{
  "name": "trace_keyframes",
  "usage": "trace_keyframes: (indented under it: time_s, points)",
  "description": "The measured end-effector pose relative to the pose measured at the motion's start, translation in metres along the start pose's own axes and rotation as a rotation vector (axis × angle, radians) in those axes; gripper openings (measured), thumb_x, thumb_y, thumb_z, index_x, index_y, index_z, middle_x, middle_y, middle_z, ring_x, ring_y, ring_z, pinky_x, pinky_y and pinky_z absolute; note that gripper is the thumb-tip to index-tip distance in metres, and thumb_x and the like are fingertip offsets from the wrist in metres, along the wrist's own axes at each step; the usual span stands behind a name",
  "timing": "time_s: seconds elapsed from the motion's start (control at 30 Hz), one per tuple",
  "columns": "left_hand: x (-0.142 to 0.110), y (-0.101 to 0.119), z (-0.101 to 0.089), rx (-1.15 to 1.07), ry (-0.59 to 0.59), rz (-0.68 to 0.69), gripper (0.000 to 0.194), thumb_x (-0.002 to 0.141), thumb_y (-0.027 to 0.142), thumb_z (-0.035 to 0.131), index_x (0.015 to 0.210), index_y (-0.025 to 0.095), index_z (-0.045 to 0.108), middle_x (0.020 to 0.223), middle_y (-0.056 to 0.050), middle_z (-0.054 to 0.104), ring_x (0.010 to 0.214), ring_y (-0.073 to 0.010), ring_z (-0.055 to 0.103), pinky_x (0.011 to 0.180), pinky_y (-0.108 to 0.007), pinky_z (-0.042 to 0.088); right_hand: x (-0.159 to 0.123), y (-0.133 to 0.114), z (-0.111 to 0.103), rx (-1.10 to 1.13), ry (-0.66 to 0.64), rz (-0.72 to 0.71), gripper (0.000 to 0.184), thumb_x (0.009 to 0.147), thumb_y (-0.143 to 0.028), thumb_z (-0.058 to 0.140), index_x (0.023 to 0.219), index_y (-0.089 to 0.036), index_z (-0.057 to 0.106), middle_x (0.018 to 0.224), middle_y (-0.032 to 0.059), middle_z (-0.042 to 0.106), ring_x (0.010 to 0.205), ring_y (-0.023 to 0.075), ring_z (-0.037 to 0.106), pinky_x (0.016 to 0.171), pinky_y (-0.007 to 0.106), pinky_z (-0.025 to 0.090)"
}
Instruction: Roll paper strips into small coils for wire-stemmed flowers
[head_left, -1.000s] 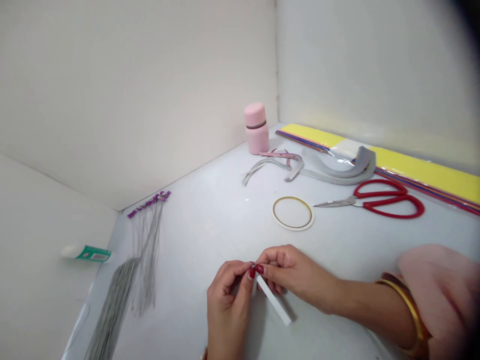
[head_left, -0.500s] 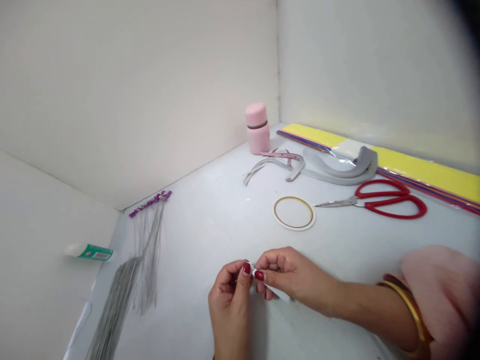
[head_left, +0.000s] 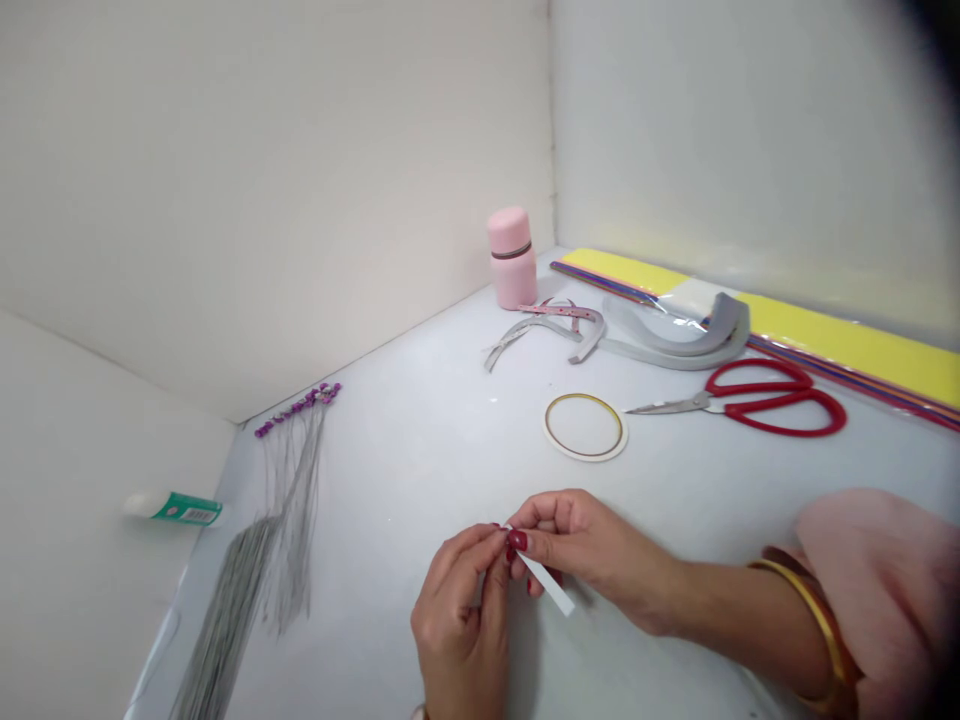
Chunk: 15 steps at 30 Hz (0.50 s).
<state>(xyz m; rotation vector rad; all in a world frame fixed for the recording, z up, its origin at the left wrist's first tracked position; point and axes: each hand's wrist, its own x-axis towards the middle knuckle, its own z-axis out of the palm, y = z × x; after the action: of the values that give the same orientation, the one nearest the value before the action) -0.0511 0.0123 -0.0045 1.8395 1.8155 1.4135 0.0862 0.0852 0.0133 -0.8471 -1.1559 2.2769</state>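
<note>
My left hand (head_left: 461, 620) and my right hand (head_left: 581, 555) meet low in the middle of the white table (head_left: 420, 440). Both pinch the same narrow white paper strip (head_left: 551, 588) at its upper end, fingertips touching. The strip's free end slants down to the right below my right hand. My right wrist wears gold bangles (head_left: 821, 625) under a pink sleeve (head_left: 881, 580).
A flat tape ring (head_left: 586, 427) lies just beyond my hands. Red-handled scissors (head_left: 757, 397), grey paper strips (head_left: 675, 340), a pink bottle (head_left: 512, 258) and yellow paper packs (head_left: 840, 340) are at the back right. Thin wires with purple tips (head_left: 289, 480) and a glue tube (head_left: 176, 507) lie left.
The visible free end of the strip has shortened since a second ago, and my left fingers have shifted closer against my right fingertips. Both hands stay in the same spot.
</note>
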Motion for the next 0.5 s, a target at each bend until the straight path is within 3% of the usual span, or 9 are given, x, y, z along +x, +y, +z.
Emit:
trace_keyframes:
  time_s: [0.13, 0.3, 0.5]
  points:
    - [0.002, 0.001, 0.0, -0.071, -0.07, -0.093, 0.02, 0.075, 0.013, 0.055, 0.089, 0.02, 0.067, 0.093, -0.008, 0.066, 0.086, -0.0178, 0.061, 0.076, -0.028, 0.049, 0.002, 0.001, -0.001, -0.02, 0.013, -0.018, 0.025, 0.071, -0.037, 0.063, 0.077, -0.012, 0.06, 0.063, 0.0013, 0.059, 0.054, 0.0088, 0.05, 0.051, 0.021, 0.033]
    - [0.004, 0.007, 0.004, -0.358, -0.04, -0.603, 0.021, 0.077, 0.03, 0.056, 0.091, 0.016, 0.064, 0.092, -0.009, 0.067, 0.085, -0.0187, 0.061, 0.074, -0.028, 0.049, 0.002, 0.002, -0.002, -0.081, 0.005, -0.039, 0.026, 0.071, -0.038, 0.062, 0.076, -0.012, 0.06, 0.065, 0.0017, 0.06, 0.052, 0.0078, 0.049, 0.047, 0.019, 0.028]
    - [0.004, 0.011, 0.005, -0.492, -0.066, -0.632, 0.016, 0.073, 0.029, 0.061, 0.08, 0.016, 0.067, 0.077, -0.004, 0.065, 0.073, -0.0144, 0.059, 0.072, -0.024, 0.046, 0.003, 0.004, -0.004, -0.139, 0.004, -0.083, 0.027, 0.072, -0.039, 0.061, 0.072, -0.012, 0.06, 0.064, 0.0007, 0.059, 0.052, 0.0078, 0.049, 0.048, 0.019, 0.032]
